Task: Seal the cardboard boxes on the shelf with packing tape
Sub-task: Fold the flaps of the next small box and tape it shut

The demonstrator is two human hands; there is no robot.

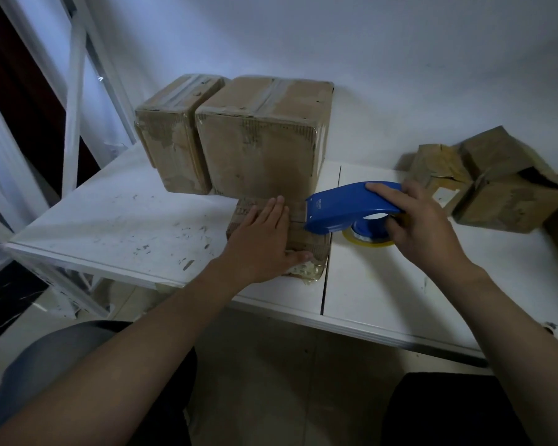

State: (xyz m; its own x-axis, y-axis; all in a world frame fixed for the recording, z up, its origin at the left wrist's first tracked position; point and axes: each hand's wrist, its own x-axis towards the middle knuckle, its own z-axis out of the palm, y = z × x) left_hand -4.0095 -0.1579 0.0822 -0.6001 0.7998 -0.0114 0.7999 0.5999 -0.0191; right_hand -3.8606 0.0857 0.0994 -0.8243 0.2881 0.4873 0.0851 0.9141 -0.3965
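A small flat cardboard box [313, 244] lies near the front of the white shelf [116, 220]. My left hand [264, 239] presses flat on its top with straight fingers. My right hand [422, 225] grips a blue tape dispenser [345, 206], whose front edge rests on the right part of the small box. A roll of clear tape [368, 240] sits in the dispenser, under my right hand. Behind the small box stand two larger boxes: a big taped box [264, 136] and a narrower taped box [174, 130] to its left.
At the right of the shelf stand several small crumpled boxes [509, 188], some with loose flaps. A seam [331, 239] splits the shelf into two panels. White metal frame posts [74, 107] rise at the left. The wall is right behind the boxes.
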